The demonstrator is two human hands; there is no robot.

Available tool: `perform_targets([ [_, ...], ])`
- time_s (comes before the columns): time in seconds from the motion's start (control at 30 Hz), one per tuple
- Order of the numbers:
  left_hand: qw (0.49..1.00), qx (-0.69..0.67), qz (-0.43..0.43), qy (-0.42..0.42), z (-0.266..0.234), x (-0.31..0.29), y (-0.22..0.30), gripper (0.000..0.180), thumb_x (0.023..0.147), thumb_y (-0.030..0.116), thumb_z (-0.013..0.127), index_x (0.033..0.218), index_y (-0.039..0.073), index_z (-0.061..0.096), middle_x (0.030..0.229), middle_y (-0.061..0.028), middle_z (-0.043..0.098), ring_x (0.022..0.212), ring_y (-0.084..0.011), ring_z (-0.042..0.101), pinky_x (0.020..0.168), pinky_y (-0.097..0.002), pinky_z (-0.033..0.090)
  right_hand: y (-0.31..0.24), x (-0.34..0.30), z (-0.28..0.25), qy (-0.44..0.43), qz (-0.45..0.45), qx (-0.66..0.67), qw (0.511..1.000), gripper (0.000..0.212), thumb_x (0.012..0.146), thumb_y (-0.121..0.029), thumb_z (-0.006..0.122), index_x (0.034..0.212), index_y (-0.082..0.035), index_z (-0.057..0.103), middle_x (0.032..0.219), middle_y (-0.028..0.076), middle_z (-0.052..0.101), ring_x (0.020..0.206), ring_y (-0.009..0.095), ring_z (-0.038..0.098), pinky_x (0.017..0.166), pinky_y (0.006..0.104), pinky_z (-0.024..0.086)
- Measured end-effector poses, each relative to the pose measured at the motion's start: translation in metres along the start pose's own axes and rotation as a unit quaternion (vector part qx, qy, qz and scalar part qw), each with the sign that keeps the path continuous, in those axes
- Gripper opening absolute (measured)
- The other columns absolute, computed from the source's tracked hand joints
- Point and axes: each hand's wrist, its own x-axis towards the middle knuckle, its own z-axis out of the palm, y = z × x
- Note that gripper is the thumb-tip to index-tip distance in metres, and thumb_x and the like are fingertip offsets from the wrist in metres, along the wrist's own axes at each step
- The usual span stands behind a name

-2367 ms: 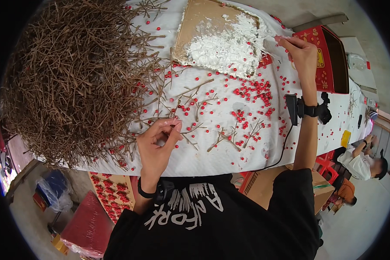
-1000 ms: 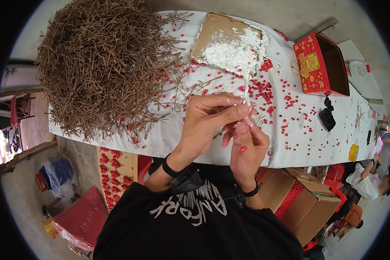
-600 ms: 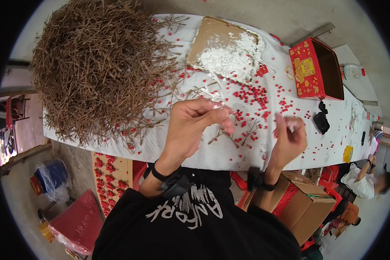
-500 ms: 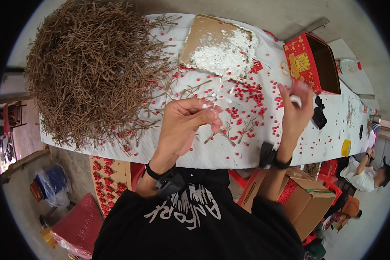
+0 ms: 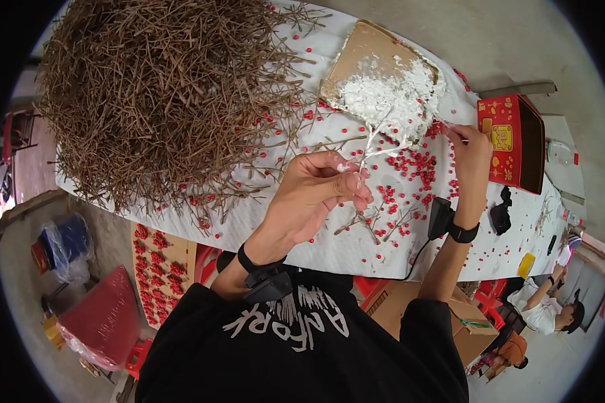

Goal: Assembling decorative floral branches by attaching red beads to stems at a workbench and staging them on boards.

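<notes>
My left hand (image 5: 316,198) pinches a small branched twig (image 5: 368,146) between thumb and fingers. White paste coats its forked tips, which reach up over the near edge of the paste. Some white is smeared on my fingertips. My right hand (image 5: 472,151) is farther right, its thumb and fingertips pinched together beside the paste; what they hold is too small to make out. A brown board (image 5: 351,59), its right part heaped with white paste (image 5: 390,94), lies beyond both hands. Loose red berries (image 5: 417,168) are scattered between the hands.
A big heap of brown twigs (image 5: 161,101) covers the left of the white-covered table (image 5: 296,252). At the right stand a red box (image 5: 501,138) and a black object (image 5: 500,218). Cardboard boxes (image 5: 400,309) are below the table edge. Another person (image 5: 541,305) sits far right.
My right hand has gone from raised, spread fingers to a pinch beside the paste. The left hand still holds the twig, whose white-coated fork now shows clearly. The whole view has shifted.
</notes>
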Motion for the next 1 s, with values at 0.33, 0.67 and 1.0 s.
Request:
perform_targets([
  [0.33,0.999,-0.044,0.014,-0.022,-0.005,0.004,-0.002,0.012,0.080,0.003,0.075,0.087,0.000,0.065,0.084,-0.0124,0.068,0.075,-0.0242,0.069,0.066,-0.0336,0.057,-0.064,-0.045,-0.035,0.122,-0.042,0.060,0.990,0.017,0.080,-0.003,0.073,0.095,0.005,0.069,0.073,0.009,0.064,0.059,0.011,0.054,0.055,0.0234,0.041],
  [0.67,0.999,0.044,0.030,0.006,0.008,-0.006,-0.003,0.014,0.087,0.006,0.069,0.084,0.005,0.055,0.072,-0.0043,0.061,0.066,-0.0182,0.064,0.081,-0.0409,0.054,-0.118,-0.102,-0.054,0.184,-0.227,0.250,0.923,0.025,0.066,0.014,0.074,0.091,0.008,0.071,0.070,0.013,0.063,0.056,0.014,0.051,0.051,0.0249,0.036],
  [1.0,0.997,0.058,0.045,-0.012,0.013,-0.012,-0.003,0.012,0.087,0.005,0.068,0.084,0.004,0.057,0.073,-0.0057,0.062,0.067,-0.0193,0.065,0.080,-0.0409,0.055,-0.127,-0.112,-0.040,0.127,-0.210,0.241,0.939,0.027,0.063,0.016,0.073,0.089,0.007,0.072,0.068,0.011,0.063,0.053,0.015,0.050,0.049,0.0245,0.035],
])
